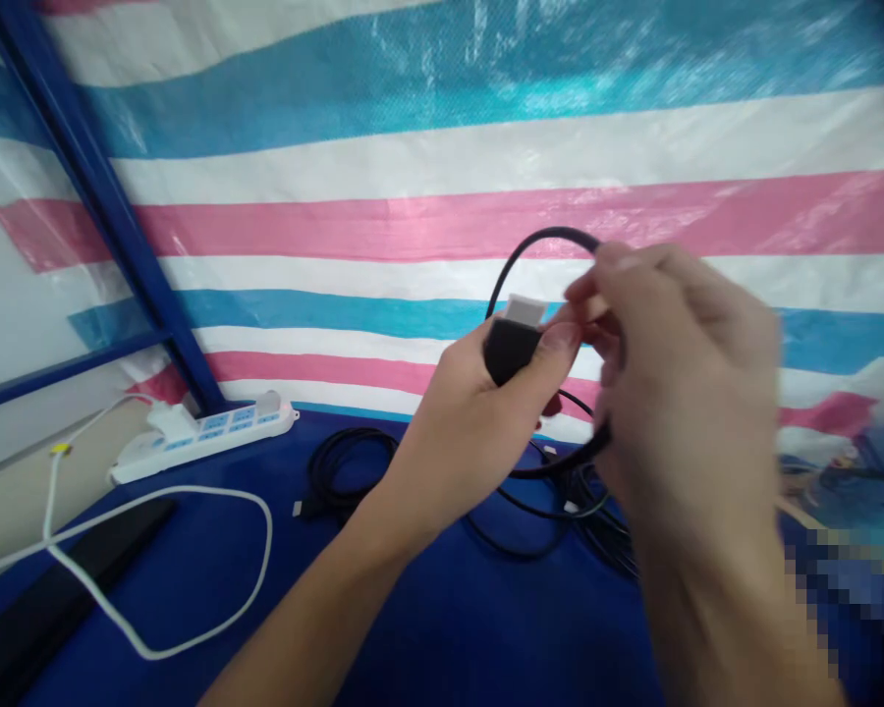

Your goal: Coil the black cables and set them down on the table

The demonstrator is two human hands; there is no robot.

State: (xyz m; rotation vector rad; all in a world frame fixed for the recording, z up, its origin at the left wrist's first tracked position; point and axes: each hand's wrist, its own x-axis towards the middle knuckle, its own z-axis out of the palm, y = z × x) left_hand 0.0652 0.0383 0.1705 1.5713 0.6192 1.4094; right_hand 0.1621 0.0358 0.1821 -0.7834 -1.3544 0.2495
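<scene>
Left hand (478, 412) raised mid-scene, grip closed on black plastic cable plug with capped silver tip (514, 344). Right hand (678, 373) just right of it, blurred, fingers pinched on thin black cable loop (537, 241). More coiled black cables (346, 471) on blue tabletop (442, 628) beneath. White power strip (206, 432) far left, before striped tarp (442, 147).

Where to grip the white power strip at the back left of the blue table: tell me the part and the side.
Grip the white plastic power strip across its long narrow body, near the free right end, coming from above. It lies flat on the blue table, the left end carries a white plug and the white cord, and the striped tarp probably blocks the rear.
</scene>
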